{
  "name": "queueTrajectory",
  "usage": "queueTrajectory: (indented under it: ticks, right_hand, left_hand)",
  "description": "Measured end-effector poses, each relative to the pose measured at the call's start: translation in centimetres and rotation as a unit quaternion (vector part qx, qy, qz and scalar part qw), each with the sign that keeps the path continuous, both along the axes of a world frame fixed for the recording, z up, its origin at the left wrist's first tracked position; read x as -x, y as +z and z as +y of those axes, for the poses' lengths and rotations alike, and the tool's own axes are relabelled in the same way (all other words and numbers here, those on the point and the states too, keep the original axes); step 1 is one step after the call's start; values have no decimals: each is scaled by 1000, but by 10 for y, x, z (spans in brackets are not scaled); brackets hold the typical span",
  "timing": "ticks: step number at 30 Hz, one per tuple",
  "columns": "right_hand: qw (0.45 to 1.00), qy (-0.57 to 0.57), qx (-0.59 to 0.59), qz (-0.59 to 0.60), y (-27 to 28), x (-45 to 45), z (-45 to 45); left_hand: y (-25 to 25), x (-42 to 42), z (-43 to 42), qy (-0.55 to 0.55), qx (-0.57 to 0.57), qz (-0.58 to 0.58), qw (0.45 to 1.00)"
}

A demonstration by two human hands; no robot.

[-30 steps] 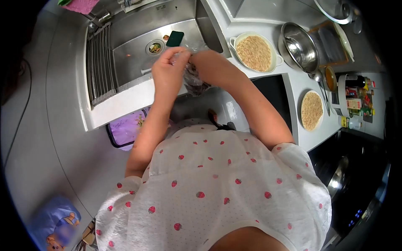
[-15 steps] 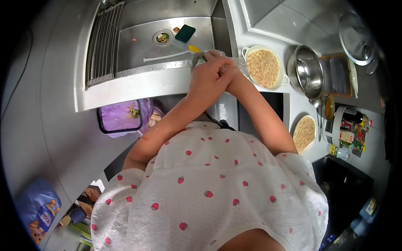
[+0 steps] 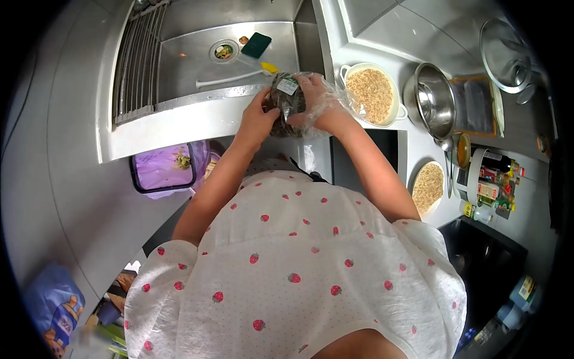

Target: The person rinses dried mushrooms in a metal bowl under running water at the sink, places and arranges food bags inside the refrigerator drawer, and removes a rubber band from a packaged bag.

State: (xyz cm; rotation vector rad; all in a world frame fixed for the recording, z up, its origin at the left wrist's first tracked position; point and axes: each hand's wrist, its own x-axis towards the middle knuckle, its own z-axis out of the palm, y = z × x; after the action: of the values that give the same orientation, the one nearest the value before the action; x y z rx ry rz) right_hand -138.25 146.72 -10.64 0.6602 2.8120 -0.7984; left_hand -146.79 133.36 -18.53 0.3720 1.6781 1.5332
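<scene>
A clear plastic bag (image 3: 288,102) with dark contents and a white label is between my hands at the front edge of the sink. What the contents are I cannot make out. My left hand (image 3: 258,119) grips the bag's left side, thumb on its front. From the right, my right hand (image 3: 317,103) holds it with fingers over the top and thumb at the front. Loose, crinkled plastic spreads over my right wrist toward a white two-handled dish (image 3: 372,93) of pale, crumbly food.
In the steel sink (image 3: 191,66) lie a long-handled brush (image 3: 233,79) and a dark green scouring pad (image 3: 256,45). Below its edge stands a purple-lined bin (image 3: 161,167). A steel bowl (image 3: 435,102) and an oval dish (image 3: 428,186) of similar food sit at the right.
My hands were close together over the bag. My left hand has moved left and down to the bag's side, and more of the bag and its label now shows.
</scene>
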Motion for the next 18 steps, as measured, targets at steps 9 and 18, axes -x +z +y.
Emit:
queueTrajectory:
  ticks: [9,18]
  right_hand:
    - [987,-7,4,158,-41,6,3]
    - [990,-13,-15,136,-39,12,-1]
  left_hand:
    - [-5,12,7,37,-55,-19,998]
    - [-12,19,7,38,-74,-51,995]
